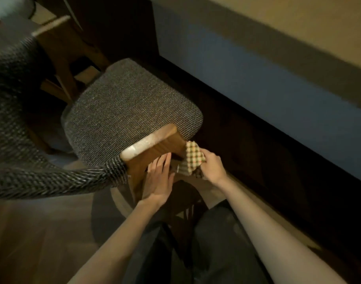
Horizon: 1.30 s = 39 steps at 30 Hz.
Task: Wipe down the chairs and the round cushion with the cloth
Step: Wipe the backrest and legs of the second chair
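A chair with a grey woven seat and a wooden armrest stands just in front of me. Its curved grey backrest sweeps round at the left. My left hand lies flat with straight fingers against the wooden side of the armrest. My right hand grips a checked cloth and holds it against the right end of that armrest. Part of the cloth hangs down below my fingers.
A second wooden chair frame stands behind at the upper left. A dark blue wall with a black base runs along the right. My dark-trousered legs are below, over a wood floor.
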### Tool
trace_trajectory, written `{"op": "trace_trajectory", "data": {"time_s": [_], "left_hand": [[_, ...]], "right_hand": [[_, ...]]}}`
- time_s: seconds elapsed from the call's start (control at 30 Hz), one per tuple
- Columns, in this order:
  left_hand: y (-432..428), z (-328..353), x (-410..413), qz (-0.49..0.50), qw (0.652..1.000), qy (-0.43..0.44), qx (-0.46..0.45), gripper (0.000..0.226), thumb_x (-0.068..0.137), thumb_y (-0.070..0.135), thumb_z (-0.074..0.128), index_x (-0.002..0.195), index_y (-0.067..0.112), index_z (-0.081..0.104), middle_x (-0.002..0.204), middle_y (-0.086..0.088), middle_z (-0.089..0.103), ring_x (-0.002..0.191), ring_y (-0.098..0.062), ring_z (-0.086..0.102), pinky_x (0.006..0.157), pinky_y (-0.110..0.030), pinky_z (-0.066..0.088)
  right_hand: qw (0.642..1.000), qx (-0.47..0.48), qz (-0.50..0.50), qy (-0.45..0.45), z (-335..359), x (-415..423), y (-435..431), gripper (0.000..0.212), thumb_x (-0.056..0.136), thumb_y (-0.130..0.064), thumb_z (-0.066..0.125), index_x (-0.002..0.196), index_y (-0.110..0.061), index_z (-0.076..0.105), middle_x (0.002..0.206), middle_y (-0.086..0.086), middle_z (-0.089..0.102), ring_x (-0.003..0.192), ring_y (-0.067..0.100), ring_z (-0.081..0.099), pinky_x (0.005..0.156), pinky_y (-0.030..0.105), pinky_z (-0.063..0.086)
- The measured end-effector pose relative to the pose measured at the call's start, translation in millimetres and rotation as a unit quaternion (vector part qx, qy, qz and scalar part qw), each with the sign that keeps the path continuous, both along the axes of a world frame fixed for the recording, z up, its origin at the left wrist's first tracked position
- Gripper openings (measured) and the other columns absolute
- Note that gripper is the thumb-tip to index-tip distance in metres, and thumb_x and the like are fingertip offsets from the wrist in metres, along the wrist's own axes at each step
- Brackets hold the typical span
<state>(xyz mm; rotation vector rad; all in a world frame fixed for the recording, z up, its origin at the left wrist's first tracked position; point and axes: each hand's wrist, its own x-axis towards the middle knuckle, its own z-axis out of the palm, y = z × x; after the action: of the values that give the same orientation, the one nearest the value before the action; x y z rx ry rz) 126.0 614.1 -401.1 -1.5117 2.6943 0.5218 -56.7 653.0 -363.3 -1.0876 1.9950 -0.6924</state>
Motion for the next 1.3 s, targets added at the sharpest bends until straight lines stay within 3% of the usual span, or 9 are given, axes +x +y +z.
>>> {"op": "trace_trajectory", "data": {"time_s": [0.07, 0.17, 0.3, 0.5, 0.67, 0.93, 1.03, 1.17, 1.3], "left_hand": [[13.6, 26.3, 16.3, -0.011, 0.997, -0.041, 0.07, 0.06, 0.102, 0.036, 0.029, 0.152, 0.02, 0.0, 0.16, 0.001, 0.005, 0.147, -0.019, 0.002, 0.12, -0.037, 0.004], [35.5, 86.4, 38.7, 0.001, 0.988, -0.019, 0.155, 0.059, 0.102, 0.04, 0.029, 0.153, 0.027, 0.002, 0.158, 0.002, 0.017, 0.143, -0.02, 0.021, 0.114, -0.037, 0.025], [51.4, 185.5, 64.7, -0.02, 0.998, 0.039, 0.041, 0.052, 0.102, 0.037, 0.032, 0.151, 0.026, 0.019, 0.142, 0.001, 0.046, 0.128, -0.016, 0.045, 0.102, -0.033, 0.04], [72.5, 328.9, 119.0, -0.017, 0.998, 0.059, -0.004, 0.047, 0.102, 0.035, 0.031, 0.148, 0.025, 0.028, 0.138, 0.004, 0.05, 0.121, -0.013, 0.049, 0.098, -0.028, 0.042], [92.3, 412.6, 184.7, -0.03, 0.992, 0.103, -0.063, 0.048, 0.1, 0.031, 0.042, 0.146, 0.02, 0.036, 0.133, 0.001, 0.055, 0.112, -0.015, 0.056, 0.089, -0.029, 0.048], [91.9, 461.7, 261.2, 0.097, 0.978, 0.185, -0.012, 0.066, 0.095, 0.045, 0.043, 0.151, 0.034, 0.009, 0.153, 0.012, 0.023, 0.133, -0.001, 0.03, 0.103, -0.017, 0.024], [70.2, 465.0, 288.2, 0.131, 0.967, 0.217, 0.007, 0.071, 0.093, 0.045, 0.05, 0.151, 0.034, 0.009, 0.153, 0.013, 0.026, 0.13, 0.006, 0.024, 0.105, -0.019, 0.025], [34.6, 465.0, 320.1, 0.174, 0.948, 0.26, 0.052, 0.071, 0.09, 0.035, 0.06, 0.149, 0.035, 0.021, 0.135, 0.017, 0.049, 0.115, 0.005, 0.046, 0.097, -0.025, 0.044], [3.0, 466.6, 342.1, 0.232, 0.919, 0.318, 0.026, 0.036, 0.085, 0.025, 0.066, 0.119, 0.032, 0.056, 0.109, 0.018, 0.06, 0.104, 0.006, 0.054, 0.091, -0.026, 0.05]], "right_hand": [[0.999, 0.029, -0.033, -0.007, 35.5, 4.3, 12.6, 0.037, 0.093, 0.0, 0.045, 0.127, -0.012, 0.056, 0.112, 0.006, 0.065, 0.102, 0.017, 0.059, 0.077, 0.018, 0.04], [0.997, 0.056, -0.055, -0.005, 92.1, 13.7, 28.5, 0.033, 0.094, -0.003, 0.045, 0.124, -0.012, 0.055, 0.113, 0.007, 0.063, 0.102, 0.02, 0.058, 0.084, 0.029, 0.045], [0.998, 0.048, -0.048, 0.012, 178.7, 37.4, 45.4, 0.031, 0.094, -0.003, 0.046, 0.122, -0.012, 0.055, 0.102, -0.001, 0.059, 0.081, 0.005, 0.049, 0.057, 0.01, 0.035], [1.0, -0.015, 0.015, -0.001, 317.6, 92.7, 62.4, 0.044, 0.092, -0.001, 0.049, 0.131, -0.021, 0.045, 0.108, -0.008, 0.056, 0.091, 0.001, 0.055, 0.061, 0.007, 0.043], [0.991, -0.09, 0.095, 0.013, 390.6, 149.3, 63.0, 0.031, 0.091, -0.016, 0.057, 0.109, -0.032, 0.038, 0.102, -0.013, 0.054, 0.09, 0.0, 0.056, 0.061, 0.014, 0.044], [0.951, -0.119, 0.269, 0.098, 436.5, 256.9, 23.9, 0.02, 0.085, -0.02, 0.058, 0.103, -0.025, 0.052, 0.1, -0.009, 0.047, 0.087, 0.006, 0.05, 0.072, 0.025, 0.045], [0.939, -0.138, 0.303, 0.084, 440.8, 289.2, 1.5, 0.02, 0.084, -0.02, 0.06, 0.102, -0.025, 0.051, 0.099, -0.009, 0.047, 0.087, 0.006, 0.049, 0.072, 0.025, 0.045], [0.931, -0.133, 0.336, 0.043, 439.5, 322.2, -36.4, 0.019, 0.082, -0.017, 0.06, 0.096, -0.023, 0.05, 0.097, -0.008, 0.048, 0.086, 0.006, 0.049, 0.071, 0.023, 0.045], [0.923, -0.132, 0.361, 0.011, 436.9, 345.3, -76.2, 0.018, 0.079, -0.016, 0.059, 0.09, -0.024, 0.048, 0.091, -0.011, 0.045, 0.082, 0.004, 0.047, 0.064, 0.02, 0.037]]}}
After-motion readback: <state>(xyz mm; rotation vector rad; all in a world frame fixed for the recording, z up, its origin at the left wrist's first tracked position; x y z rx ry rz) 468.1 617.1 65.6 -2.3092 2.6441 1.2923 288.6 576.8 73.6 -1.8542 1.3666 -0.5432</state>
